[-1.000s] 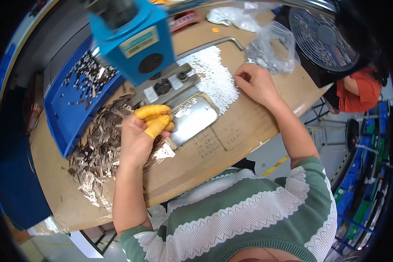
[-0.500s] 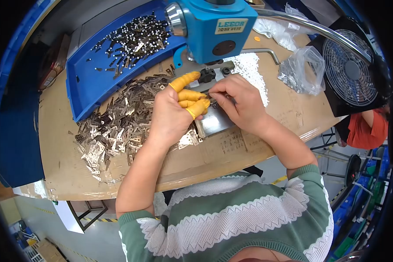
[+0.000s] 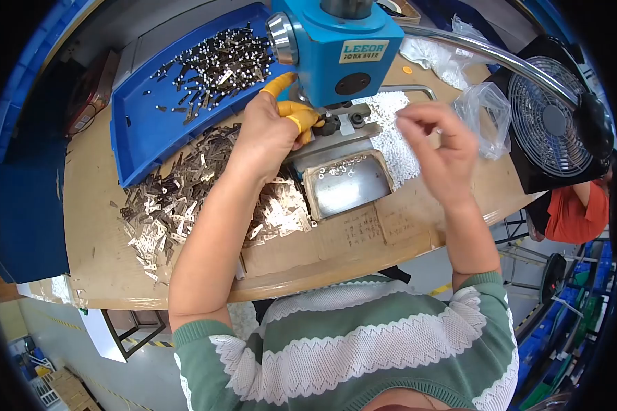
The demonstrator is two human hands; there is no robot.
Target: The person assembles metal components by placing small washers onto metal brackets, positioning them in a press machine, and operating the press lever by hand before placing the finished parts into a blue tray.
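1. Hands first: your L hand (image 3: 271,133), w/ yellow finger covers (image 3: 304,118), is bunched at the left end of the grey metal fixture w/ black bolts (image 3: 343,143); forefinger juts up beside the blue boxy press head (image 3: 315,55). Can't tell if a pc. is pinched there.
2. Your R hand (image 3: 447,147), bare & blurred, has thumb & fingertips drawn together over the heap of small white pcs. (image 3: 392,147), R of the fixture. Can't tell if it's got one.
3. Parts: flat shiny metal strips (image 3: 199,178) lie piled on the brown table (image 3: 92,240), L of the fixture, round your L forearm. Don't sweep them w/ your sleeve or elbow.
4. Fingertips nr. the press head are the main risk, I'd say. Hold any strip by its outer end; get fingers well out from under before any press stroke.
5. White pcs. look tiny: a light pinch, one at a time, is prob. best.
6. Shallow metal tray w/ a brownish rim (image 3: 343,196), just in front of the fixture, has small shiny bits in it; don't knock it.
7. Dark strips w/ white tips (image 3: 230,61) sit in the blue plastic tray (image 3: 134,154), back L. Don't mix w/ the loose pile.
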